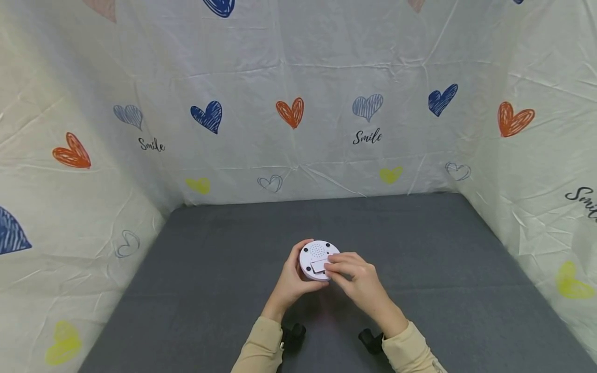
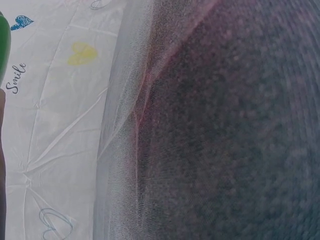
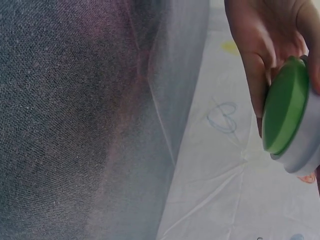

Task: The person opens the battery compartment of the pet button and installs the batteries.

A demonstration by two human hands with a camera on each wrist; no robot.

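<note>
My left hand grips a round white push-button buzzer around its side. Its underside faces up, showing speaker holes, small dark feet and a rectangular battery cover. The thumb and fingers of my right hand pinch the right end of that cover, which looks slightly raised, with a dark line along its lower edge. In the right wrist view the buzzer's green domed top points down and away, the left hand behind it. Only a sliver of the green top enters the left wrist view.
A dark grey cloth covers the table beneath the hands. White sheeting printed with hearts closes off the back and both sides. Black mounts show beside the wrists.
</note>
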